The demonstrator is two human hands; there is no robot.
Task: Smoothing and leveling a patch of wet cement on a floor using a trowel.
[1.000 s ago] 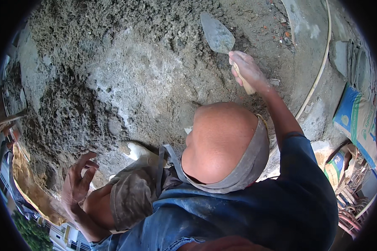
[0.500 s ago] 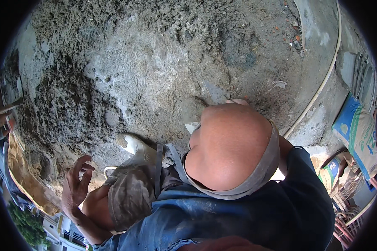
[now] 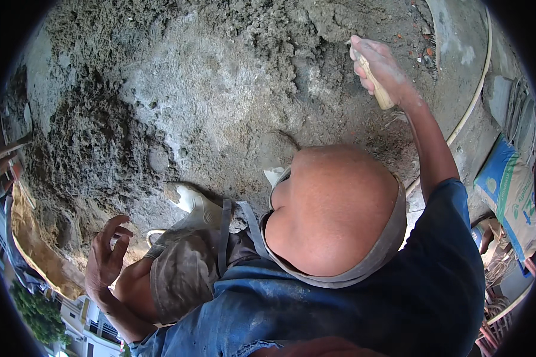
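two bare hands of one person show above rough grey ground (image 3: 214, 113), seen from the head looking down; the right hand (image 3: 381, 66), at upper right, is closed around a trowel (image 3: 382, 97), gripping it by its pale wooden handle, with the thumb near the front end; the handle slants, its rounded butt toward the lower right and its front end toward the upper left, close to a lumpy grey patch (image 3: 274, 35); the trowel's blade cannot be made out; the left hand (image 3: 105, 262), at lower left, is loosely open, its fingers bent and its thumb apart from them, near the left knee (image 3: 136, 284); the right knee (image 3: 339, 208), bare and rounded, fills the middle, ringed by a grey trouser hem (image 3: 393, 244); below it spreads a blue shirt (image 3: 351, 315); a pale boot (image 3: 205, 213) stands on the ground left of centre; dark, coarse clumps (image 3: 89, 131) lie farther left; along the right side, a pale hose (image 3: 472, 107) curves down the ground, and beyond it sits a blue, green and off-white bag (image 3: 509, 184); at lower left, past a tan edge (image 3: 39, 247), are a green tree (image 3: 39, 312) and a pale building (image 3: 92, 333).
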